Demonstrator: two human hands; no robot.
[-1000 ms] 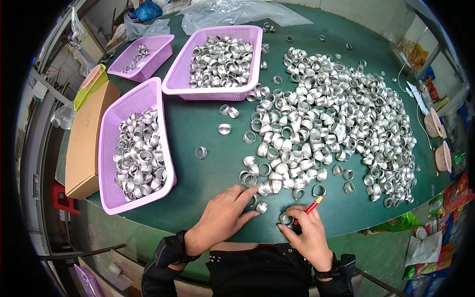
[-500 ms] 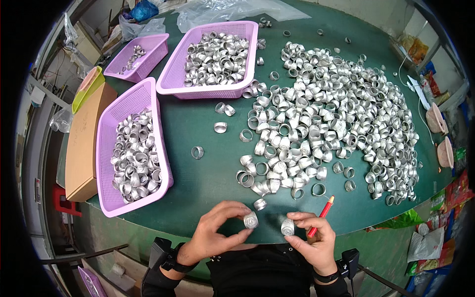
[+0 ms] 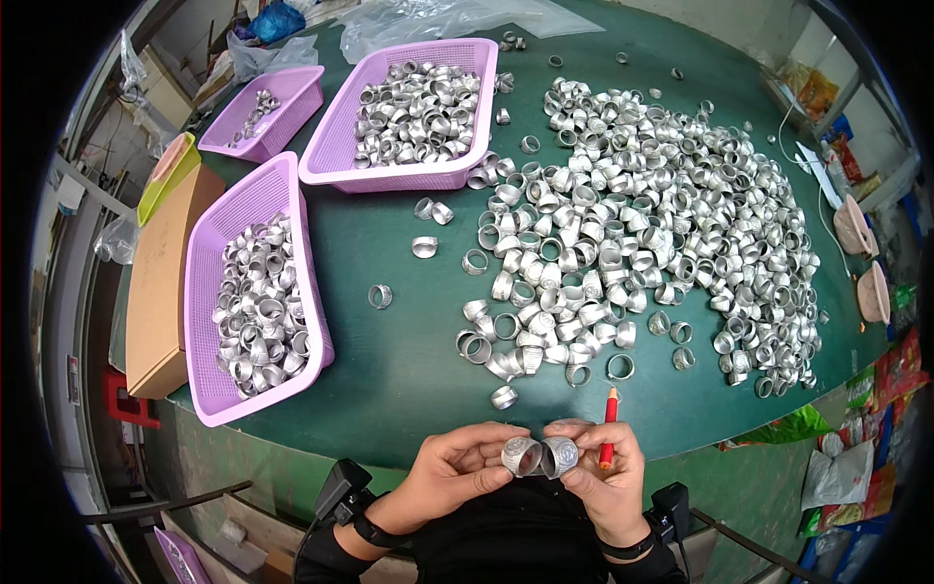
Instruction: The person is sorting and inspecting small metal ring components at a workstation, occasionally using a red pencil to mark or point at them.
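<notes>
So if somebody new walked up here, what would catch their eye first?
Probably the wide heap of silvery metal rings across the right of the green table. Then the purple baskets at the left, with silvery pieces inside. At the near edge, the left hand holds one ring and the right hand a second ring, plus a red pencil.

Free tabletop (image 3: 389, 370), near basket (image 3: 201, 282) to ring heap (image 3: 642, 216) (bar stray rings (image 3: 424, 249)).

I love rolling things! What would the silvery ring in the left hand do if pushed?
The silvery ring might roll, since its band is round. It's probably stiff, looking metallic, and its shiny surface may feel slippery.
</notes>
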